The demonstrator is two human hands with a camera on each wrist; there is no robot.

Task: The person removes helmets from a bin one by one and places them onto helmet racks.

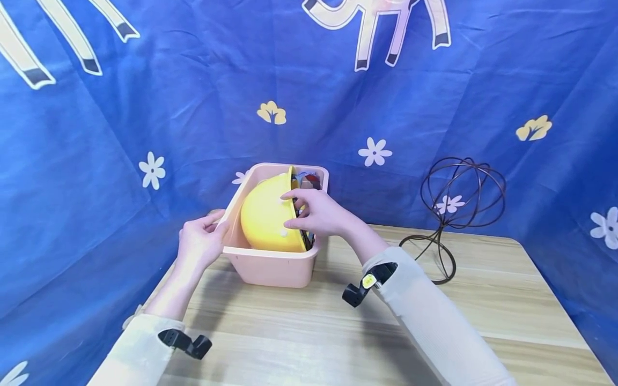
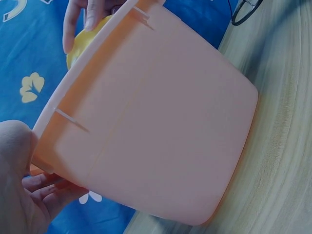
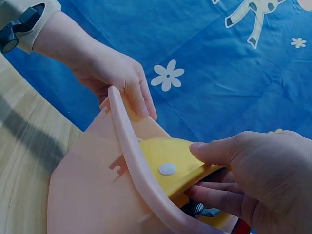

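A yellow hard hat [image 1: 263,217] lies on its side in a pink plastic bin [image 1: 275,272], its open underside turned to the right. My right hand [image 1: 321,213] pinches the hat's brim; in the right wrist view the thumb is on the outer shell and the fingers are tucked inside. A dark ridged knob [image 3: 196,208] shows under the brim. With my left hand [image 1: 199,241] I grip the bin's rim at its left side, thumb over the edge and fingers beneath, as the left wrist view shows. The hat's inside is mostly hidden.
Some dark red and blue items [image 1: 310,181] sit in the bin's far right corner, partly covered. A brown wire stand [image 1: 439,230] with a rounded cage top stands on the wooden table [image 1: 270,332] to the right. Blue patterned cloth [image 1: 314,118] hangs behind and at both sides.
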